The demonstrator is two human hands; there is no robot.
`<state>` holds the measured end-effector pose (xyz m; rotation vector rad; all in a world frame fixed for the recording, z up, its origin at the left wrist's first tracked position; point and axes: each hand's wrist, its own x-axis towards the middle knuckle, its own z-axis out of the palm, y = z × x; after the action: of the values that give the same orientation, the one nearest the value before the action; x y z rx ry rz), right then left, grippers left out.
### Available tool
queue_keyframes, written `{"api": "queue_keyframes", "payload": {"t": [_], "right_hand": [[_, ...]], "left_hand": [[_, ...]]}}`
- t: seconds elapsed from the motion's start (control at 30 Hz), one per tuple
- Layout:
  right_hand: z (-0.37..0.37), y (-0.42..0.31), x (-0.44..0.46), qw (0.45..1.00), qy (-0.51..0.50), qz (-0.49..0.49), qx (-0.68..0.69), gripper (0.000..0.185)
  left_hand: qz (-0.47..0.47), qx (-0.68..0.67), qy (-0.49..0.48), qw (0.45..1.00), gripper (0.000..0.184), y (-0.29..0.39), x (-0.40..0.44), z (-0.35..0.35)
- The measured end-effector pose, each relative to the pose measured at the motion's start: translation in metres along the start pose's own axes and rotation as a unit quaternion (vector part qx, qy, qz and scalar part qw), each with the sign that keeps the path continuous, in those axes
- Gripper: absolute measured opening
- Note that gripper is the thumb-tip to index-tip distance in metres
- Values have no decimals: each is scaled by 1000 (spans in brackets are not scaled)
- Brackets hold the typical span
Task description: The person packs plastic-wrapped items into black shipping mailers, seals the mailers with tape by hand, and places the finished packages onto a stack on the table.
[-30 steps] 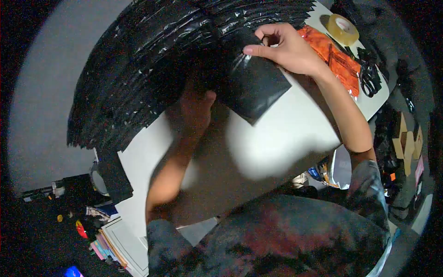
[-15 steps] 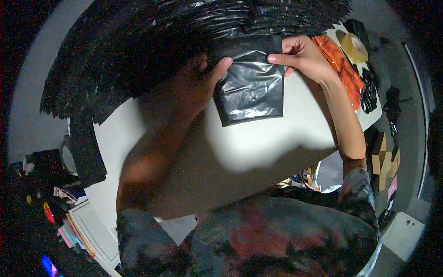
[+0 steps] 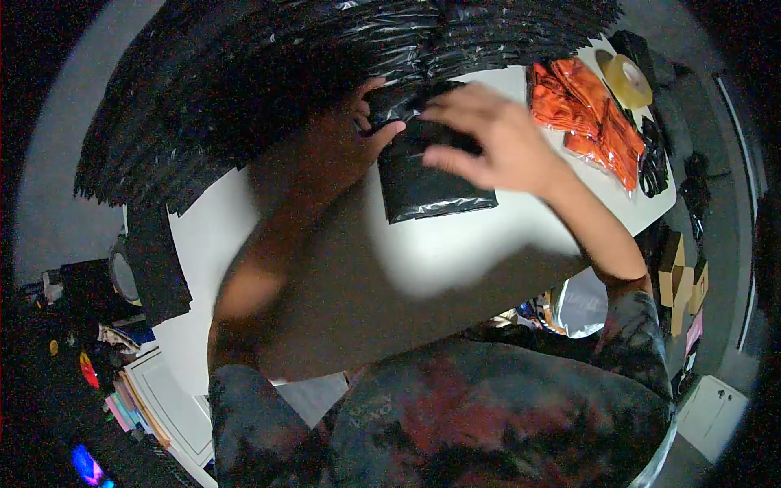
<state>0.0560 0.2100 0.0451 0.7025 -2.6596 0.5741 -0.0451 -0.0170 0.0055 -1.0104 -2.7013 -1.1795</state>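
A folded black plastic bag [image 3: 435, 185] lies near the middle of the white table, shiny along its front edge. My left hand [image 3: 362, 134] grips its left side, thumb on top and the other fingers partly in shadow. Over the bag's upper right part, my right hand [image 3: 500, 142] is open with fingers apart, blurred by motion. Whether those fingertips touch the plastic I cannot tell. Behind both hands spreads a wide fanned heap of black plastic bags [image 3: 244, 89].
Orange items in clear wrapping [image 3: 598, 122] lie at the right, beside a roll of tape [image 3: 626, 81] and a coiled black cable [image 3: 653, 159]. The white table [image 3: 423, 264] ends in front of my body. A cardboard box [image 3: 674, 281] stands beyond its right side.
My right hand has let go of the bag's right edge and moved left over it. The bag now lies flatter and darker. My left hand still holds its left side.
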Motion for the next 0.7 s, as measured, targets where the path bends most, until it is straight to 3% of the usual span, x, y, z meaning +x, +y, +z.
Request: {"api": "queue_keyframes", "payload": {"t": [0.03,0.07,0.2,0.27,0.47,0.7], "right_hand": [[8,-7,0,998,-6,-70,-5,61],[9,-13,-3,992,-113,-52,-15,72],[24,-16,-11,984,-158,-59,-59,74],[25,-17,-11,984,-163,-51,-58,74],[24,-19,-9,983,-168,-33,-66,74],[23,-26,-9,988,-140,-7,-57,69]], "left_hand": [[-14,-11,-18,1000,65,-1,2,-2],[-28,-21,-35,999,66,-2,4,-3],[-4,-45,6,999,62,-14,1,5],[17,-20,5,1000,51,-27,4,11],[120,-21,44,992,51,-29,12,0],[54,-17,31,998,49,-20,7,2]]}}
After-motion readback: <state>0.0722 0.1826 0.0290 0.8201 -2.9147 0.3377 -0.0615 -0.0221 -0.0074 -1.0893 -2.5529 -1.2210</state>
